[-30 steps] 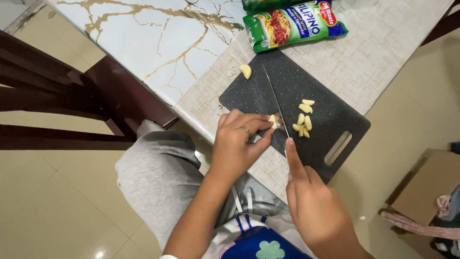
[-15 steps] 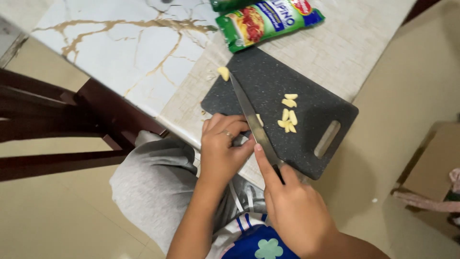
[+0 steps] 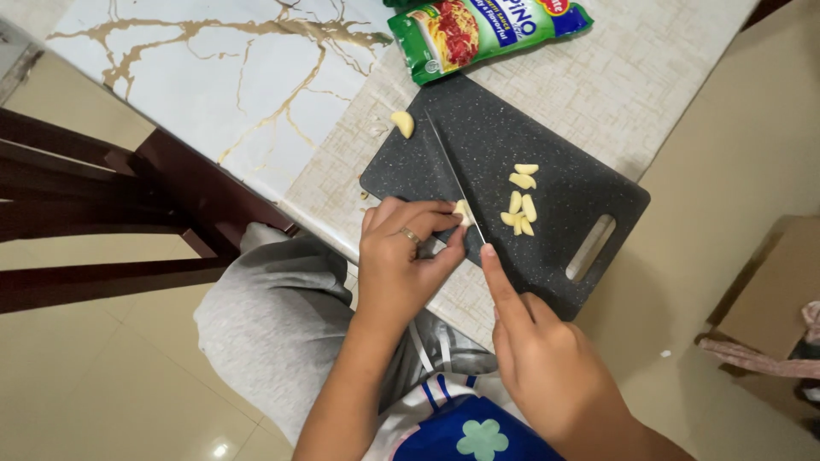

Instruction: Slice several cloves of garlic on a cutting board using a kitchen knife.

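Note:
A dark speckled cutting board [image 3: 564, 145] lies on a beige placemat [image 3: 632, 77]. My left hand [image 3: 397, 260] pinches a pale garlic clove [image 3: 462, 211] at the board's near edge. My right hand [image 3: 538, 350] grips a knife [image 3: 457, 179], index finger stretched along the spine, and the blade rests against that clove. Several cut garlic pieces [image 3: 521, 201] sit in a small group at the board's middle. One whole clove [image 3: 403, 123] lies at the board's far left corner.
A green sauce pouch [image 3: 483, 30] lies past the board on the white, gold-veined marble table [image 3: 213, 68]. A dark wooden chair [image 3: 102, 196] stands to the left. A cardboard box [image 3: 777, 290] sits on the tiled floor at the right.
The knife has swung from lying flat across the board to standing on edge against the clove. My left hand has shifted its fingertips onto that clove. The view has also moved.

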